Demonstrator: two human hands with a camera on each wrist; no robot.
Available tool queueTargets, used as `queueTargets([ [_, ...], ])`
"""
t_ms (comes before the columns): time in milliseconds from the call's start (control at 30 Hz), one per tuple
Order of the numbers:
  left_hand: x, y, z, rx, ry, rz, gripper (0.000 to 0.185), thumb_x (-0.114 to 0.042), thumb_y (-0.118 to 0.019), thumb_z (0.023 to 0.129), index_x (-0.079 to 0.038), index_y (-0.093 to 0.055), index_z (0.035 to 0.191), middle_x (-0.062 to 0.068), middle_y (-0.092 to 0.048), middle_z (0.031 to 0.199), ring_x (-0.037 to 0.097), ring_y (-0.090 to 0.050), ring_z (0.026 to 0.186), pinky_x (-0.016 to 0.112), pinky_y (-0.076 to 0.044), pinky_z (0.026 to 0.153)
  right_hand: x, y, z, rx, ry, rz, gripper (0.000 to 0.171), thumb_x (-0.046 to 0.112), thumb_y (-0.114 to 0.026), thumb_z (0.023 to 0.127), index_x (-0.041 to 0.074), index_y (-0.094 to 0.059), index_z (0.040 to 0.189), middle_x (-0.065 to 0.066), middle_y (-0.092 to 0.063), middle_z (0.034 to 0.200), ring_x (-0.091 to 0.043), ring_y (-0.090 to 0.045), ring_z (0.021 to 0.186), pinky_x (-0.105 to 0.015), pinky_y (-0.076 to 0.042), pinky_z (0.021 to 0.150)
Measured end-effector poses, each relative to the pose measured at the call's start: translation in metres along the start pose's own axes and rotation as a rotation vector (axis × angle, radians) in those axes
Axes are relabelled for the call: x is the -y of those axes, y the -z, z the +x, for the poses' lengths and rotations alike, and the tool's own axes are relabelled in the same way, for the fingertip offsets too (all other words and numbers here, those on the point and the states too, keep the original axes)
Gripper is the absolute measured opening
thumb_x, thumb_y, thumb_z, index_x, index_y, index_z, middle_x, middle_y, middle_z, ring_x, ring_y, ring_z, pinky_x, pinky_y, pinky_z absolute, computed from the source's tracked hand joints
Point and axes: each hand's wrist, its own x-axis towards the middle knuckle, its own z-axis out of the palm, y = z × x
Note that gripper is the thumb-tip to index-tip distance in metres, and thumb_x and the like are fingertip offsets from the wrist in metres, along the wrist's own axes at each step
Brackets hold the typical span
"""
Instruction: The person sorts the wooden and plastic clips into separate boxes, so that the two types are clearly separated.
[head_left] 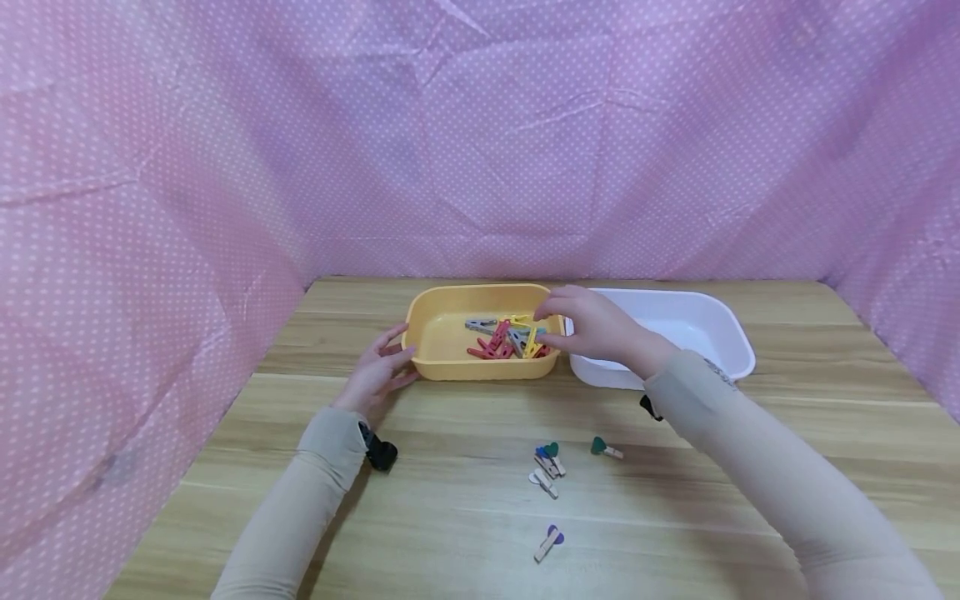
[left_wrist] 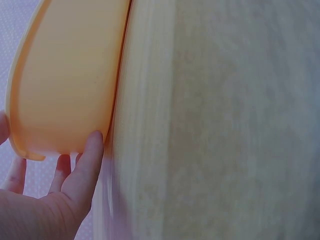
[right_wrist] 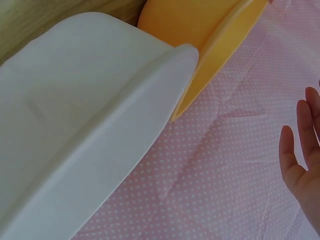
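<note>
- A person's left hand (head_left: 375, 375) steadies the left end of a yellow plastic basin (head_left: 483, 370), fingers spread against its rim and wall.
- The right hand (head_left: 600, 329) hovers at the basin's right end, thumb and fingers parted, nothing visible between them.
- Red, grey and yellow plastic clothespins (head_left: 498, 340) lie heaped inside the yellow basin, mostly toward its right.
- A white plastic basin (head_left: 723, 333) sits just to the right, partly behind the right arm.
- Nearer on the wood-grain table (head_left: 450, 500), small wooden clothespins (head_left: 547, 546) lie scattered, some bearing green hearts.
- Pink polka-dot fabric (head_left: 480, 167) hangs beyond.
</note>
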Motion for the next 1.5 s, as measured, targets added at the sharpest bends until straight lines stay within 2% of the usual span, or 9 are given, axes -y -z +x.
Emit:
queueTargets([
  [267, 0.000, 0.000, 0.000, -0.010, 0.007, 0.009, 0.058, -0.008, -0.051, 0.097, -0.023, -0.030, 0.149, 0.011, -0.038, 0.132, 0.020, -0.052, 0.109, 0.043, -0.046, 0.100, -0.006, 0.007, -0.026, -0.130, 0.033, 0.037, 0.025, 0.015, -0.078, 0.078, 0.005, -0.069, 0.099, -0.006, -0.068, 0.097, -0.022, -0.062, 0.093, -0.041, -0.052, 0.085],
  [467, 0.000, 0.000, 0.000, -0.011, 0.007, 0.025, 0.058, -0.009, -0.051, 0.097, -0.022, -0.029, 0.149, 0.009, -0.039, 0.129, 0.020, -0.052, 0.109, 0.041, -0.047, 0.099, -0.018, 0.012, -0.052, -0.229, 0.004, 0.076, 0.023, 0.007, -0.078, 0.076, 0.007, -0.068, 0.097, -0.004, -0.068, 0.096, -0.021, -0.063, 0.095, -0.039, -0.052, 0.084],
  [733, 0.000, 0.000, -0.001, -0.016, 0.013, 0.023, 0.058, -0.009, -0.051, 0.097, -0.023, -0.029, 0.149, 0.008, -0.038, 0.128, 0.020, -0.052, 0.108, 0.041, -0.046, 0.100, -0.037, 0.017, -0.088, -0.393, -0.025, 0.079, 0.026, -0.002, -0.078, 0.070, 0.006, -0.068, 0.093, -0.003, -0.068, 0.090, -0.005, -0.057, 0.090, -0.011, -0.042, 0.083],
  [933, -0.001, -0.002, -0.002, -0.027, 0.023, 0.009, 0.058, -0.008, -0.051, 0.097, -0.024, -0.030, 0.149, 0.009, -0.037, 0.130, 0.021, -0.051, 0.110, 0.044, -0.043, 0.103, -0.053, 0.020, -0.115, -0.500, -0.092, 0.105, 0.029, -0.011, -0.076, 0.065, 0.001, -0.069, 0.090, -0.005, -0.067, 0.087, 0.011, -0.050, 0.090, -0.005, -0.038, 0.082],
  [1033, -0.001, -0.001, -0.001, -0.026, 0.021, 0.007, 0.058, -0.008, -0.051, 0.097, -0.025, -0.030, 0.148, 0.010, -0.037, 0.132, 0.021, -0.051, 0.110, 0.044, -0.044, 0.103, -0.061, 0.022, -0.129, -0.496, -0.172, 0.116, 0.027, -0.007, -0.076, 0.069, 0.001, -0.069, 0.094, 0.009, -0.064, 0.092, 0.014, -0.048, 0.092, -0.003, -0.037, 0.083],
  [1167, -0.001, 0.000, 0.001, -0.012, 0.018, 0.009, 0.059, -0.007, -0.051, 0.097, -0.025, -0.029, 0.149, 0.012, -0.035, 0.137, 0.020, -0.052, 0.109, 0.043, -0.044, 0.102, -0.072, 0.026, -0.150, -0.453, -0.354, 0.148, 0.025, 0.005, -0.074, 0.079, 0.002, -0.068, 0.102, 0.023, -0.057, 0.098, 0.018, -0.045, 0.094, 0.000, -0.034, 0.082],
  [1367, 0.000, 0.000, 0.001, -0.009, 0.011, 0.007, 0.059, -0.006, -0.050, 0.097, -0.025, -0.029, 0.149, 0.013, -0.035, 0.138, 0.022, -0.050, 0.113, 0.043, -0.044, 0.102, -0.097, 0.031, -0.177, -0.380, -0.502, 0.171, 0.034, 0.013, -0.069, 0.086, -0.005, -0.060, 0.113, 0.011, -0.050, 0.108, 0.018, -0.034, 0.098, 0.003, -0.031, 0.077],
  [1433, 0.000, 0.000, 0.002, -0.012, 0.012, 0.003, 0.058, -0.007, -0.050, 0.097, -0.025, -0.030, 0.149, 0.012, -0.035, 0.137, 0.023, -0.049, 0.115, 0.043, -0.044, 0.102, -0.105, 0.030, -0.185, -0.358, -0.535, 0.186, 0.039, 0.013, -0.068, 0.087, -0.007, -0.056, 0.117, 0.001, -0.048, 0.112, 0.008, -0.037, 0.101, 0.003, -0.033, 0.074],
  [1500, 0.000, 0.000, 0.001, -0.011, 0.010, 0.001, 0.058, -0.006, -0.050, 0.097, -0.025, -0.029, 0.149, 0.012, -0.035, 0.137, 0.024, -0.049, 0.116, 0.043, -0.044, 0.102, -0.112, 0.029, -0.192, -0.323, -0.590, 0.213, 0.044, 0.017, -0.065, 0.089, -0.006, -0.052, 0.124, -0.011, -0.044, 0.121, -0.009, -0.043, 0.108, 0.001, -0.034, 0.070],
])
